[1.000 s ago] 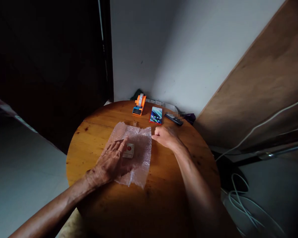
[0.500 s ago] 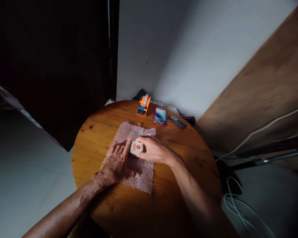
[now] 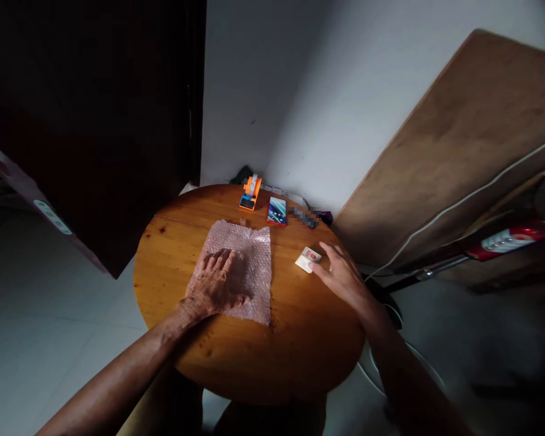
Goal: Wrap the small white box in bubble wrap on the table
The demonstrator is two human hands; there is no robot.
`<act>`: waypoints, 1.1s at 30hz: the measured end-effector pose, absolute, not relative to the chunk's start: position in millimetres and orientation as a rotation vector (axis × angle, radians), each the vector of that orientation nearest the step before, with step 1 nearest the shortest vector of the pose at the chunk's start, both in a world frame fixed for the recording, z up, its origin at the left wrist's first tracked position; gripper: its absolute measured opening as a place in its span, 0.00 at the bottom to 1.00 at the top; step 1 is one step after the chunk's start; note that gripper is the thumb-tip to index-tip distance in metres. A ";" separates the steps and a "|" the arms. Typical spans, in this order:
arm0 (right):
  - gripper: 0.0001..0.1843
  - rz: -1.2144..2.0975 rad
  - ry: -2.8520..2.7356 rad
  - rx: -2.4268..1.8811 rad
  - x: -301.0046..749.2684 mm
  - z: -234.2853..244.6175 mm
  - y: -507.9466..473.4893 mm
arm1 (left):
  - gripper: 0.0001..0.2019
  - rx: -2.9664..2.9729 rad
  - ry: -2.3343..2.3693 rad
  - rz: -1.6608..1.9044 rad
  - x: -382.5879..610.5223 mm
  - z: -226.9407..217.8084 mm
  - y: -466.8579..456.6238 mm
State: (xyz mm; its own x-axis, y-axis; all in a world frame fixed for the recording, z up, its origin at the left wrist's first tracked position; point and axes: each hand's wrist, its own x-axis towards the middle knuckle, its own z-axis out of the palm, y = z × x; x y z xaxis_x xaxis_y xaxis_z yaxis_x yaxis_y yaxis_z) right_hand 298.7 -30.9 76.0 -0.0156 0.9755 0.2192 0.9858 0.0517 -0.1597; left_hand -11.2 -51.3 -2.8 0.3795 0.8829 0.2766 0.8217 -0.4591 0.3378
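My left hand (image 3: 212,281) lies flat with fingers apart on a sheet of bubble wrap (image 3: 258,269), which rests on the round wooden table (image 3: 168,266). To the right of the sheet stands a small whitish box (image 3: 306,260) with red print on top. My right hand (image 3: 341,272) is just right of this box, its thumb and fingers spread apart. The thumb tip overlaps the box's right edge; whether it touches I cannot tell.
At the table's back are an orange tape dispenser (image 3: 251,192), a phone (image 3: 277,212) with its screen lit, and a blurred-out dark object (image 3: 304,217). A white wall rises behind. A brown board (image 3: 445,145) leans at the right, with a white cable (image 3: 431,227) before it.
My right hand has carried the small box from the bubble wrap to the bare table on the right, and its fingers have opened. The left hand remains on the wrap. The view has shifted slightly.
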 end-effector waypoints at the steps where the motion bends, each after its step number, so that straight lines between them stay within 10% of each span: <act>1: 0.28 -0.083 -2.088 -1.881 287.6 76.5 -35.4 | 0.51 2.486 1.558 0.634 -10.0 -2.6 -51.1; 8: 0.23 0.201 -2.474 -1.329 194.9 56.2 -36.4 | 0.46 2.492 1.695 0.541 6.5 -1.4 -48.8; 17: 0.26 0.189 -2.422 -1.643 183.9 13.1 1.9 | 0.35 2.523 1.669 0.457 -5.6 6.2 -20.2; 33: 0.29 0.125 -2.382 -1.769 195.9 13.8 -0.2 | 0.47 2.472 1.651 0.377 -41.4 -6.8 -7.3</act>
